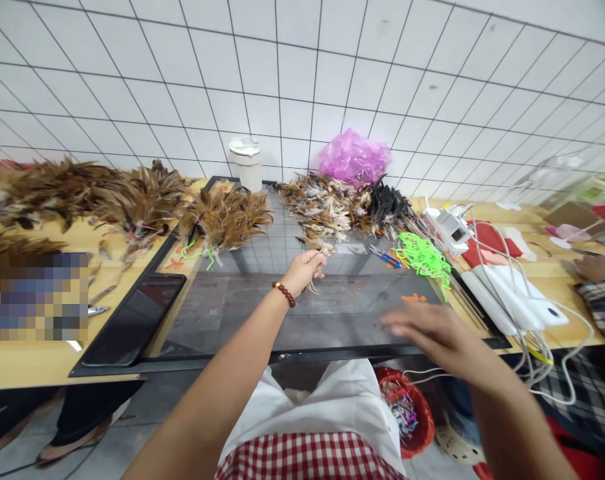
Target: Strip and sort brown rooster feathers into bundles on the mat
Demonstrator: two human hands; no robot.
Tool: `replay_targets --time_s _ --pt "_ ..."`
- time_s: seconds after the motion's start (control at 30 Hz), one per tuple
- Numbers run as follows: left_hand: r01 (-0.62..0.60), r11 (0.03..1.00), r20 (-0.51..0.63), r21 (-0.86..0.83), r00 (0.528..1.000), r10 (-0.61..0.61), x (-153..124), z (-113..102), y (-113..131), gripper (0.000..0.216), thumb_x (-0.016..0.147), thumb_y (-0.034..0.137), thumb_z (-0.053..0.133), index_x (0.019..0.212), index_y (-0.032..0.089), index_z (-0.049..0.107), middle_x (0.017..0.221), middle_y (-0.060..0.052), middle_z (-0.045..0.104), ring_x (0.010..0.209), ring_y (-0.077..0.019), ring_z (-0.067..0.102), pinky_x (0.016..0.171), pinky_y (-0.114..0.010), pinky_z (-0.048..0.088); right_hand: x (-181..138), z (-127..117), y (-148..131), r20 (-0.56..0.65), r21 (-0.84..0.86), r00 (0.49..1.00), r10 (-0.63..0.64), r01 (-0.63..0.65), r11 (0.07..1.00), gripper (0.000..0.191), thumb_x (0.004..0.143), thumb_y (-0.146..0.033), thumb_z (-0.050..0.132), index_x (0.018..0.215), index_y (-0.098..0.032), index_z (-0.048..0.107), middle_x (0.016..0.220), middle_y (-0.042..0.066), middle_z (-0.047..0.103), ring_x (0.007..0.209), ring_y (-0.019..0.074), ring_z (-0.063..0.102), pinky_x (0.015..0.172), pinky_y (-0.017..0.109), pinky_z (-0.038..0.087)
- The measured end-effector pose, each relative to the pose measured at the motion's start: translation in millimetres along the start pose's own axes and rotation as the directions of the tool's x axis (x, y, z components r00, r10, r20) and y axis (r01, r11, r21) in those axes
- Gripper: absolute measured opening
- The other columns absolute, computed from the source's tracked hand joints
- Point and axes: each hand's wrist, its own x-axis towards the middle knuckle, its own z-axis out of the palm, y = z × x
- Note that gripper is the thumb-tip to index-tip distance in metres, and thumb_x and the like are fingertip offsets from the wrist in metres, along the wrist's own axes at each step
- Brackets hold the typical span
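My left hand (305, 272), with a red bead bracelet (284, 294) on the wrist, is closed in a pinch above the dark glass-like work surface (262, 310). Thin feathers (312, 287) stick out below its fingers. Just beyond it lies a heap of mottled brown and cream feathers (320, 207), beside black feathers (388, 207). To the right, my right hand (432, 333) hangs over the near part of the surface, smeared by motion, so its fingers are unclear. Blue-handled snips (385, 256) and a tangle of bright green cord (422, 257) lie beyond it.
Brown feather bundles (225, 217) spread along the left. A phone (135, 320) lies at the left edge. White power banks (517, 300) with cables stand right. A lidded white cup (246, 163) and pink plastic bag (355, 155) are behind. Below is a red bin (425, 433). Other people sit at both sides.
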Motion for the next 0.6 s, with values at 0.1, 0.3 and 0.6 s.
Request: replay_targets --time_s 0.1,0.3,0.6 --pt "-0.004 0.999 0.031 -0.037 0.999 0.005 0 -3 1 0.025 0.078 0.036 0.057 0.065 0.015 0.051 0.045 0.008 0.033 0.042 -0.0045 0.035 0.058 -0.023 0.046 91 32 15 -0.281 0.023 0.955 -0.092 0.103 0.994 0.023 0.087 -0.022 0.049 0.105 -0.023 0.064 0.096 0.006 0.065 0.089 0.0182 0.059 0.083 0.034 0.046" --pt "0.025 0.992 0.020 -0.125 1.000 -0.022 4 -7 -1 0.032 0.073 0.043 0.063 0.064 0.016 0.049 0.044 0.009 0.033 0.040 -0.0046 0.035 0.056 -0.025 0.047 166 83 70 -0.393 0.058 0.908 -0.149 0.186 0.981 0.035 0.088 -0.026 0.048 0.122 -0.021 0.054 0.094 0.007 0.058 0.087 0.0166 0.055 0.082 0.034 0.047" --pt "-0.003 0.992 0.039 -0.127 0.999 0.008 6 -5 -6 0.034 0.076 0.047 0.060 0.071 0.015 0.054 0.048 0.007 0.035 0.043 -0.0051 0.037 0.057 -0.025 0.047 150 81 82 -0.403 -0.058 0.878 -0.258 0.257 0.965 0.038 0.093 -0.026 0.039 0.129 -0.027 0.050 0.097 0.007 0.054 0.091 0.0170 0.053 0.082 0.034 0.045"
